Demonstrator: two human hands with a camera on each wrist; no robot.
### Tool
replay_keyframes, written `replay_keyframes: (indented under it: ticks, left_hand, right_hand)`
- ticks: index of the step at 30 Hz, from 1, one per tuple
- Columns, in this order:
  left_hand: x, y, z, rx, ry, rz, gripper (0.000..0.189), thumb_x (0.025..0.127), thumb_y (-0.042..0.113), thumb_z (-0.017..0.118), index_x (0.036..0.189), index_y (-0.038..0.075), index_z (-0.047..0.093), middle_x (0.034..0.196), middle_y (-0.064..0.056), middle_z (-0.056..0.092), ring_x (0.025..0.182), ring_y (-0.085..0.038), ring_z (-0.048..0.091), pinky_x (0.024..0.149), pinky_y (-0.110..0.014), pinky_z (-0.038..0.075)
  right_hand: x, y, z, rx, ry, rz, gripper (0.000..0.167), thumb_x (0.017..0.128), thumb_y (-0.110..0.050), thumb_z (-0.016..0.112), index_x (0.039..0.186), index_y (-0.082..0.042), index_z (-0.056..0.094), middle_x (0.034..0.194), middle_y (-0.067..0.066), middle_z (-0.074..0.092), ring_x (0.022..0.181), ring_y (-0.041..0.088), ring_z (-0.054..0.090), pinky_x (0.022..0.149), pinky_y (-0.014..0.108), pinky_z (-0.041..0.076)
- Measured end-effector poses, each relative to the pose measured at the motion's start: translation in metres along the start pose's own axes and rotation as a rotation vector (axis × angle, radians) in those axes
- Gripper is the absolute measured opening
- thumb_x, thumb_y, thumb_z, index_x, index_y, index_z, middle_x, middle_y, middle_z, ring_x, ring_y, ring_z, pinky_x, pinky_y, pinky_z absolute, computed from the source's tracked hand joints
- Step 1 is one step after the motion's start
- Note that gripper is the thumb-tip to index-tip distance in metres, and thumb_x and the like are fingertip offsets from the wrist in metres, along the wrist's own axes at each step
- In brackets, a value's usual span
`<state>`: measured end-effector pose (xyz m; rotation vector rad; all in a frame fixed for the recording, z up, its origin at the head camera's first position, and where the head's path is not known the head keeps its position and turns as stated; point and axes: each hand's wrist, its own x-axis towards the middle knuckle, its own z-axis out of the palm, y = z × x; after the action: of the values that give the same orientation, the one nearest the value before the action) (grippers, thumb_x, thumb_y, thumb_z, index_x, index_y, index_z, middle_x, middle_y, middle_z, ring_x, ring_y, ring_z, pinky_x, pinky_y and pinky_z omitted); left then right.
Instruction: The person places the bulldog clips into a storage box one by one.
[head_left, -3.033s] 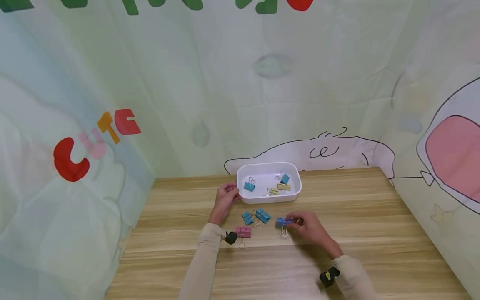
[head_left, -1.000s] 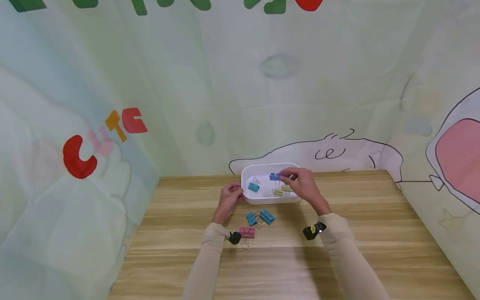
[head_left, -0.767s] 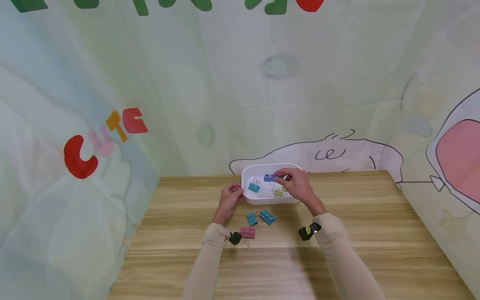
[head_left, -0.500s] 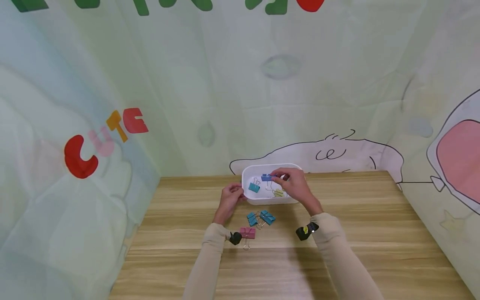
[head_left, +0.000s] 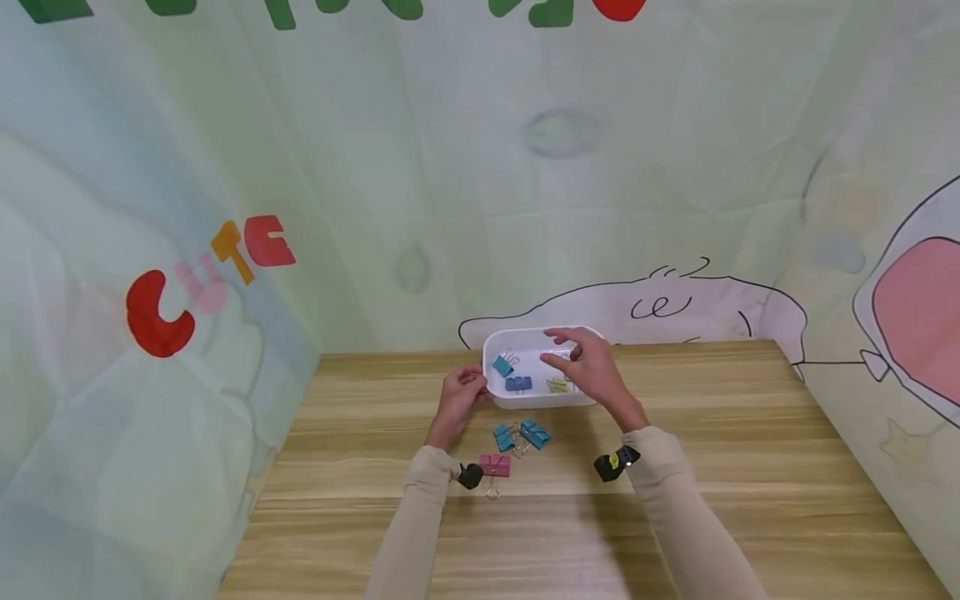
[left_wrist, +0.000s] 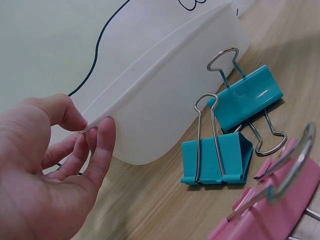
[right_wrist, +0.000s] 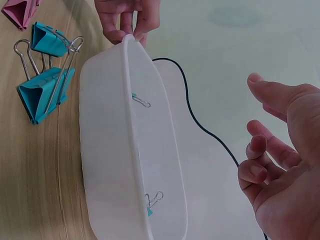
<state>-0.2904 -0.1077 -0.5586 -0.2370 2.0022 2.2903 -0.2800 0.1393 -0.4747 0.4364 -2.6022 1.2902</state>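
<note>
My left hand [head_left: 457, 402] pinches the left end of a white plastic tray [head_left: 542, 402] between thumb and fingers; the left wrist view shows the fingertips on its rim [left_wrist: 112, 107]. Over the tray's right half is my right hand [head_left: 592, 365], holding nothing, with thumb and index finger spread apart in the right wrist view [right_wrist: 285, 150]. Inside the tray, a blue binder clip [head_left: 518, 383] lies at the front left, close to a teal binder clip [head_left: 502, 365]. A yellow-green binder clip [head_left: 558, 386] lies to their right. The right hand hides part of the tray's contents.
In front of the tray, two teal binder clips [head_left: 535, 433] lie together on the wooden table [head_left: 360, 467]. A pink binder clip [head_left: 495, 466] lies nearer, beside the left wrist's camera [head_left: 470, 476]. A printed curtain [head_left: 420, 208] stands right behind the tray.
My right hand has carried the blue binder clip from the table into the tray and let it go at the front left. The teal clip there has shifted slightly. My left hand keeps its pinch.
</note>
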Motion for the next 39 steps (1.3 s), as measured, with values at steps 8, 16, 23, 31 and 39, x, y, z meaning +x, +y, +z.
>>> replay_keyframes:
  ticks: [8, 16, 23, 31, 39]
  left_hand:
    - [0.0, 0.0, 0.0, 0.01, -0.005, -0.001, 0.035, 0.098, -0.004, 0.057, 0.131, -0.015, 0.053, 0.121, -0.032, 0.058, 0.091, -0.032, 0.067, 0.089, -0.043, 0.063]
    - [0.0, 0.001, 0.0, -0.004, -0.009, -0.003, 0.036, 0.098, -0.005, 0.056, 0.132, -0.017, 0.051, 0.123, -0.034, 0.056, 0.091, -0.031, 0.066, 0.087, -0.04, 0.063]
    - [0.002, 0.0, -0.001, -0.019, -0.013, -0.015, 0.039, 0.097, -0.005, 0.057, 0.134, -0.017, 0.05, 0.12, -0.032, 0.057, 0.085, -0.025, 0.067, 0.083, -0.036, 0.064]
    - [0.003, -0.001, -0.001, -0.038, -0.015, -0.017, 0.041, 0.097, -0.006, 0.055, 0.135, -0.018, 0.047, 0.119, -0.033, 0.057, 0.077, -0.017, 0.067, 0.081, -0.036, 0.064]
    - [0.003, -0.002, 0.0, -0.036, -0.005, -0.018, 0.039, 0.097, -0.007, 0.057, 0.133, -0.018, 0.049, 0.12, -0.034, 0.056, 0.082, -0.024, 0.068, 0.075, -0.029, 0.063]
  right_hand:
    - [-0.008, 0.006, -0.001, 0.005, -0.051, 0.013, 0.047, 0.091, -0.026, 0.082, 0.133, -0.011, 0.069, 0.116, 0.013, 0.069, 0.076, 0.022, 0.055, 0.064, 0.029, 0.049]
    - [-0.019, 0.009, 0.002, 0.031, -0.068, -0.031, 0.047, 0.088, -0.022, 0.085, 0.131, -0.009, 0.07, 0.108, 0.01, 0.07, 0.075, 0.019, 0.055, 0.063, 0.029, 0.049]
    - [-0.034, 0.014, 0.007, 0.052, -0.12, -0.011, 0.049, 0.087, -0.024, 0.086, 0.131, -0.009, 0.07, 0.108, 0.014, 0.069, 0.074, 0.018, 0.054, 0.06, 0.026, 0.048]
    - [-0.055, 0.027, 0.021, 0.085, -0.179, -0.068, 0.049, 0.083, -0.017, 0.089, 0.126, -0.004, 0.071, 0.102, 0.015, 0.073, 0.067, 0.013, 0.055, 0.058, 0.024, 0.049]
    - [-0.074, 0.041, 0.036, 0.066, -0.251, -0.096, 0.049, 0.083, -0.018, 0.089, 0.125, -0.002, 0.07, 0.104, 0.018, 0.072, 0.07, 0.017, 0.058, 0.061, 0.025, 0.051]
